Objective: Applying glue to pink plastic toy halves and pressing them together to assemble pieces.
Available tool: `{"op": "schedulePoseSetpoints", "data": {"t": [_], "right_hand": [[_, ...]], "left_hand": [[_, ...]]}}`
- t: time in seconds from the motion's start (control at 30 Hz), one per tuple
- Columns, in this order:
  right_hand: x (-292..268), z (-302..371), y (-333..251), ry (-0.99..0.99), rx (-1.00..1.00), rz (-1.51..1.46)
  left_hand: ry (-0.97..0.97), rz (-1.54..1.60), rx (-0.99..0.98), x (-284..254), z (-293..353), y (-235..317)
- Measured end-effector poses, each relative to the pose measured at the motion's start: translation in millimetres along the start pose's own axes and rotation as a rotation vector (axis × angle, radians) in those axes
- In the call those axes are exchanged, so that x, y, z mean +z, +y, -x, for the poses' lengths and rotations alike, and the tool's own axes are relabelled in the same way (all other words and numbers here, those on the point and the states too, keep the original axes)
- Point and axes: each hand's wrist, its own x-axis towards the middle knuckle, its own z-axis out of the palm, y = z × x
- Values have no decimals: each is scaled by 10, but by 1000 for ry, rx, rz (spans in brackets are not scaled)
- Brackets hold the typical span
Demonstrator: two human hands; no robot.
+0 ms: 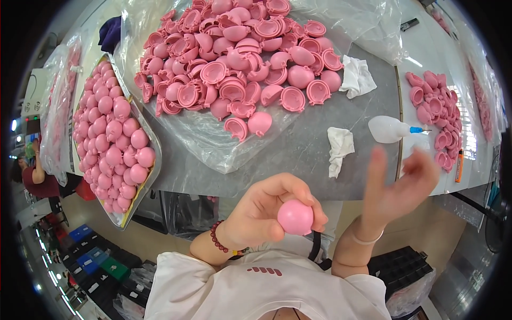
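My left hand (266, 210) is closed around a smooth pink plastic ball (295, 217), held in front of my chest between thumb and fingers. A small nub shows at the ball's lower edge. My right hand (400, 189) is raised to the right, blurred by motion, its fingers apart and nothing visible in them. Just beyond it a white squeeze bottle (388, 129) with a blue needle tip lies on the grey table (208, 184). Farther back, a large heap of pink half-shells (234, 64), some of them joined balls, is spread over clear plastic sheeting.
At the left, a tray (154, 178) is filled with closed pink balls. Crumpled white tissues (340, 151) lie mid-table and beside the heap. More pink shells (437, 114) and an orange pen (459, 166) are at the right. Another person (34, 173) is at the far left.
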Motion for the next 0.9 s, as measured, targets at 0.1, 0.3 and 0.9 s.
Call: {"op": "schedulePoseSetpoints", "data": {"t": [0.1, 0.3, 0.9], "right_hand": [[69, 103, -177, -264, -217, 67], [-12, 136, -136, -354, -170, -316], [-205, 103, -370, -376, -392, -397]], "left_hand": [[47, -9, -3, 33, 27, 29], [101, -200, 12, 74, 60, 55], [150, -228, -199, 99, 111, 47]]}}
